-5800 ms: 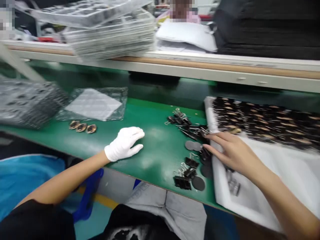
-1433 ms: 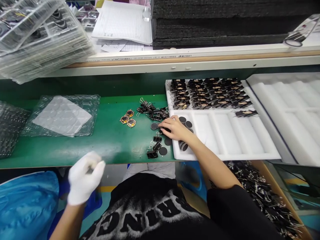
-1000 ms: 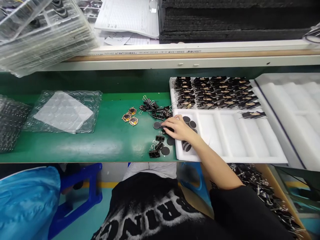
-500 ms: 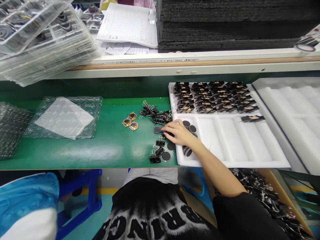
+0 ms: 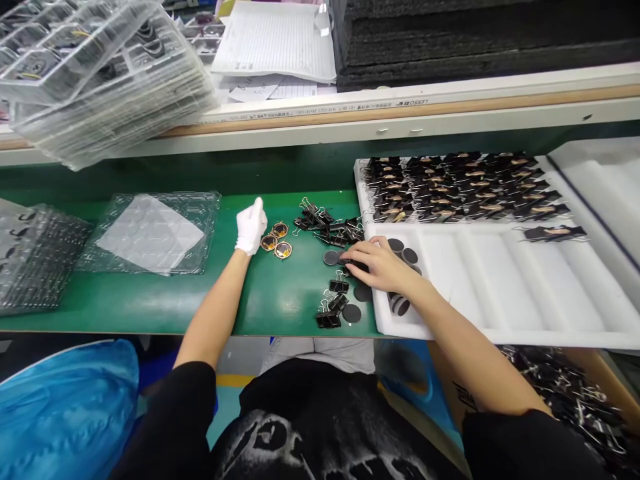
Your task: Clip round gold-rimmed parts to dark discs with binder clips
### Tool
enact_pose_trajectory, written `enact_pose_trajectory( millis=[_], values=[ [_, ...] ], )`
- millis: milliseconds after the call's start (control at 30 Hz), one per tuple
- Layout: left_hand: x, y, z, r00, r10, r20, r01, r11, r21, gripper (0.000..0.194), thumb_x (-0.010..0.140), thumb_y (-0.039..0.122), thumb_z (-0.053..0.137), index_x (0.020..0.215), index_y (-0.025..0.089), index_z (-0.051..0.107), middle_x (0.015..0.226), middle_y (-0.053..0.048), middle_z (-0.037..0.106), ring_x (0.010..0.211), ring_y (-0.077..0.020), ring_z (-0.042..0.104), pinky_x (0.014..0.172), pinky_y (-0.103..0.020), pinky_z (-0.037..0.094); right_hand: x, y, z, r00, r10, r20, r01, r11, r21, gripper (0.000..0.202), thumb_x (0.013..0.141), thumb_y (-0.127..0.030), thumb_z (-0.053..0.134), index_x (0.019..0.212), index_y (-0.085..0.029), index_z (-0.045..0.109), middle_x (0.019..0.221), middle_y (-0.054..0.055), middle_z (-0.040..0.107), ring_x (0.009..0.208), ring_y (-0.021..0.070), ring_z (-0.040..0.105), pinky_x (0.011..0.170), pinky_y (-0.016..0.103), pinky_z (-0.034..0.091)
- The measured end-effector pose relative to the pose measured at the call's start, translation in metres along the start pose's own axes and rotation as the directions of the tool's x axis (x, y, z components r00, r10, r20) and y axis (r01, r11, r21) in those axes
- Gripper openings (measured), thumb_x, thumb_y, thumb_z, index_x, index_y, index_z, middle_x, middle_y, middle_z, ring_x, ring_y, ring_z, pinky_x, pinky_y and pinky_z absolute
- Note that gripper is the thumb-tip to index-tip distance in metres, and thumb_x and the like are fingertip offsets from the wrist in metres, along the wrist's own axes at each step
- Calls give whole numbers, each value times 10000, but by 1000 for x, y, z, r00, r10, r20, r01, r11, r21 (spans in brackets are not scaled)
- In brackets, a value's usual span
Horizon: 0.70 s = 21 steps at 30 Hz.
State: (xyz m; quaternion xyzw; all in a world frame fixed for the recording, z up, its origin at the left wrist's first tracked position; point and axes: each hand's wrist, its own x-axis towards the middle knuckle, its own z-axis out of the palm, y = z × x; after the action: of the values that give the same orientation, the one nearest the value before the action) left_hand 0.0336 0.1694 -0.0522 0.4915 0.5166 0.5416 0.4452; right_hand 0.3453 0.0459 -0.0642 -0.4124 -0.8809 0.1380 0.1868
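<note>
My left hand [image 5: 251, 227], in a white glove, is closed just left of three round amber pieces with gold rims [image 5: 283, 250]; what its fingers hold, if anything, is hidden. My bare right hand [image 5: 379, 268] rests over the left edge of a white foam tray [image 5: 450, 280]. Its fingers curl down onto dark things beside a black disc [image 5: 331, 257]; what they grip is covered. Black binder clips [image 5: 339, 285] lie in front of the fingers, and more clips [image 5: 340, 232] are heaped behind them. Several discs [image 5: 410, 256] sit in the tray under the right hand.
Rows of clips holding small pieces [image 5: 453, 187] fill the tray's rear. Clear plastic trays [image 5: 213, 227] with a white sheet lie left. Overhead, a shelf edge [image 5: 300, 123] carries stacked clear trays [image 5: 125, 100], papers and black foam. A box of clips [image 5: 575, 407] stands low right.
My gloved left hand has come into view and reached beside the amber pieces. My right hand has stayed at the discs and clips. The view has shifted, so the bench appears farther right.
</note>
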Motion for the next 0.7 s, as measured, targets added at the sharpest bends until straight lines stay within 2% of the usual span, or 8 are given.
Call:
enact_pose_trajectory(
  millis=[67, 200, 333, 500, 600, 700],
  values=[
    [0, -12, -4, 1000, -2, 12, 3, 999, -39, 683, 892, 744, 578, 502, 236, 343, 426, 63, 303, 380, -63, 291, 397, -242, 214, 0, 0, 0, 1000, 0, 1, 0, 1000, -9, 265, 1073, -317, 478, 1197, -210, 687, 1124, 111, 746, 1007, 260, 695, 954, 451, 323],
    [1, -20, -12, 997, 1, 82, 6, 996, -90, 657, 873, 744, 609, 525, 232, 390, 434, 64, 320, 381, -71, 340, 402, -239, 256, 0, 2, 1, 1000, -15, 13, 15, 999, -35, 256, 1084, -321, 474, 1208, -221, 675, 1130, 100, 730, 996, 249, 697, 946, 447, 323],
    [9, -26, -9, 989, 18, 144, -4, 995, -99, 643, 896, 692, 639, 523, 221, 410, 437, 56, 335, 372, -70, 347, 397, -240, 254, -2, 4, 4, 1000, -13, -7, 13, 1000, -28, 252, 1090, -317, 467, 1232, -254, 664, 1140, 82, 729, 984, 241, 698, 934, 448, 344],
    [17, -37, -7, 987, 63, 146, -42, 988, -146, 635, 939, 661, 616, 546, 223, 378, 429, 61, 320, 360, -69, 336, 385, -249, 230, -6, 4, 5, 1000, -4, -10, 4, 999, -40, 274, 1093, -353, 459, 1275, -303, 657, 1153, 70, 726, 1002, 260, 700, 979, 499, 371],
    [24, -39, -8, 982, 48, 185, -22, 990, -140, 475, 1036, 517, 529, 681, 202, 513, 519, 48, 471, 408, -71, 442, 412, -234, 292, -8, 4, 3, 1000, 9, -13, -9, 1000, -22, 306, 1100, -387, 452, 1318, -318, 657, 1174, 69, 709, 994, 261, 689, 1003, 531, 386],
    [30, -39, -10, 972, 20, 233, 7, 994, -112, 266, 1066, 395, 498, 1027, 168, 631, 783, 10, 672, 520, -71, 575, 445, -212, 357, -9, 4, -1, 999, 38, -15, -38, 999, -8, 356, 1103, -449, 441, 1339, -308, 666, 1235, 81, 687, 1065, 284, 664, 998, 538, 406]
  ],
)
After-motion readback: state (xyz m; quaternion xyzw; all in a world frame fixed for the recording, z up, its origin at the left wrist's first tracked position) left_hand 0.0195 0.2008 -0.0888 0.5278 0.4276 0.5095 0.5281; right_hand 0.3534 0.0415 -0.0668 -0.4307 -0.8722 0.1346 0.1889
